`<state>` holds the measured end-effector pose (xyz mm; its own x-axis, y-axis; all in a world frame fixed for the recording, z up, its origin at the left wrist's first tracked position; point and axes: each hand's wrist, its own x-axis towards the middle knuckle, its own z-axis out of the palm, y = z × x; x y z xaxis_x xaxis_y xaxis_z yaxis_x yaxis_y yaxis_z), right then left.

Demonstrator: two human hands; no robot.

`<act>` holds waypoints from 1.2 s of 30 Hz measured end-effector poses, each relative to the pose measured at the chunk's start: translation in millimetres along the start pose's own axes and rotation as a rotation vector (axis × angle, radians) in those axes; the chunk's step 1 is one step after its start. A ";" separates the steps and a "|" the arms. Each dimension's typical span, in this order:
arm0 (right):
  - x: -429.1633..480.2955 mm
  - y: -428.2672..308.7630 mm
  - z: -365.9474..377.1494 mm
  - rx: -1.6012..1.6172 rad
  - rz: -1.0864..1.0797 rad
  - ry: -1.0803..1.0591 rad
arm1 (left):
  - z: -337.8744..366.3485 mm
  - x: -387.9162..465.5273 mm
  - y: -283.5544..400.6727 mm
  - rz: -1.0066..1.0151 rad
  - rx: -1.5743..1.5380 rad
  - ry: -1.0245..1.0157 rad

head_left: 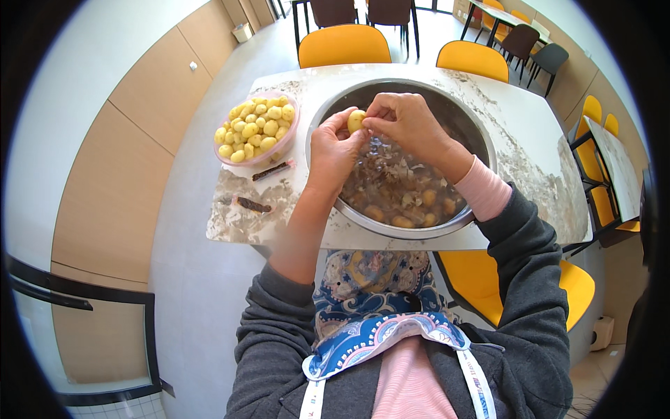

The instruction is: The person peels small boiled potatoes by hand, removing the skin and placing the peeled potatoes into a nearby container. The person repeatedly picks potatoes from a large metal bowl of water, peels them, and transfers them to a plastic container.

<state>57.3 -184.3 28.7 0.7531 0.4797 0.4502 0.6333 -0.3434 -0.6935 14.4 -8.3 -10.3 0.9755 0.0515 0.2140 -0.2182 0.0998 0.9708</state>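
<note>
Between my two hands is a small yellow potato (356, 121), mostly peeled with a dark mark on it, above a large metal basin (403, 230). My left hand (335, 146) grips it from the left side, thumb and fingers around it. The fingertips of my right hand (405, 118) are pinched against its right edge; whether they hold a scrap of skin is too small to tell. Brownish water in the basin covers loose peel (400, 175) and several unpeeled potatoes (429, 198). Left of the basin, a pink translucent bowl (285, 148) is heaped with peeled yellow potatoes (256, 125).
Two small dark items in clear wrapping (272, 171) (254, 204) lie on the marble-patterned table (528, 136) at left. Yellow chairs (344, 46) stand at its far side, and another yellow chair (471, 277) is close at my right. A wood-panelled wall (120, 157) runs along the left.
</note>
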 end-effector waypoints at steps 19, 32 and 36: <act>3.4 37.0 -16.9 -0.308 0.023 0.180 | -9.4 -4.6 22.1 -0.147 -0.465 -0.195; 0.0 11.2 -15.9 0.099 -0.083 0.016 | -4.0 -2.5 11.0 -0.087 -0.214 -0.101; -2.6 8.4 -16.4 -0.145 -0.176 0.040 | -2.6 -4.9 14.6 -0.074 -0.099 -0.120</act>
<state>63.6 -201.7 31.0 0.6332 0.5113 0.5811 0.7725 -0.3707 -0.5155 6.4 -4.6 2.5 0.9841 -0.0780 0.1597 -0.1418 0.1970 0.9701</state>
